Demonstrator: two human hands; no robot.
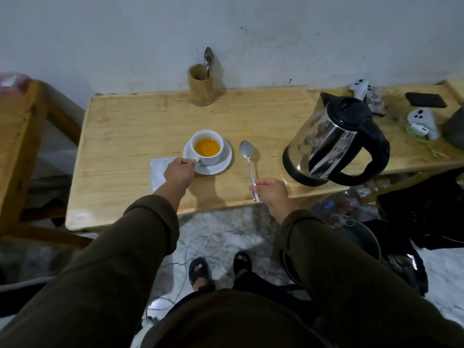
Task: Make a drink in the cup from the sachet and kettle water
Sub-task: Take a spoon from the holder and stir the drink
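Observation:
A white cup holding orange liquid stands on a white saucer in the middle of the wooden table. My left hand pinches the cup's handle at the saucer's left edge. A white sachet lies flat on the table, partly under that hand. My right hand holds a metal spoon by its handle end, bowl pointing away, to the right of the saucer. The steel kettle with black lid and handle stands at the right.
A bamboo holder with another spoon stands by the wall. White chargers, cables and a dark phone lie at the far right. A wooden chair stands left of the table. Cables run across the floor near my feet.

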